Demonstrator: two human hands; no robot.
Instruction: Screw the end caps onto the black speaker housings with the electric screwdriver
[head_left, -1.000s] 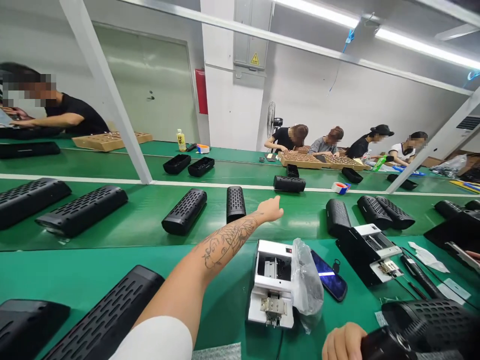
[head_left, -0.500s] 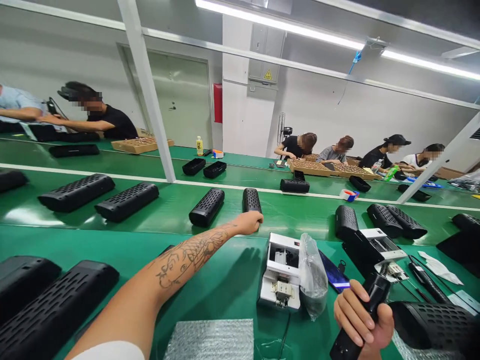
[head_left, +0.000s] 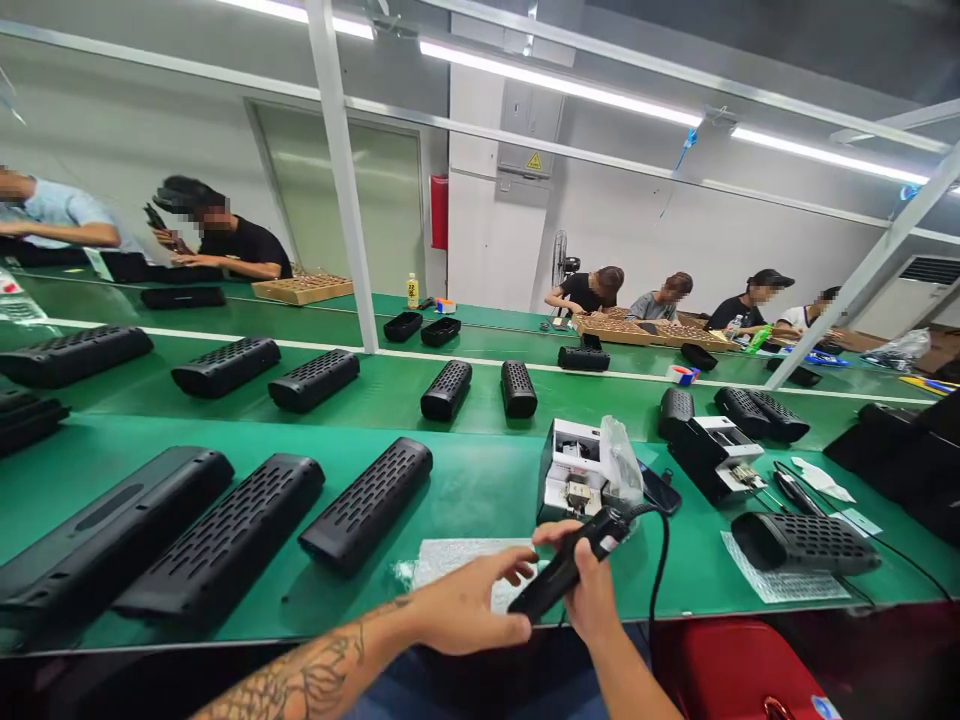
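Note:
My right hand is wrapped round a black corded electric screwdriver, tilted over the table's front edge. Its cable curves down on the right. Beside the tool's lower end, my left hand has its fingers apart and holds nothing; I cannot tell whether it touches the tool. A sheet of bubble wrap lies beyond that hand. Left of it rests a black slotted housing, with another slotted housing and a longer black housing further left. A white-and-black screw feeder stands just beyond the screwdriver.
Several black housings stand on the green conveyor behind my table. To the right are a second screw feeder, a phone and a slotted housing on bubble wrap. A red stool is below. Several people work across the line.
My left hand has left the housing on the conveyor and come back beside the screwdriver, its fingers now spread. My right hand has brought the screwdriver left. The view has shifted.

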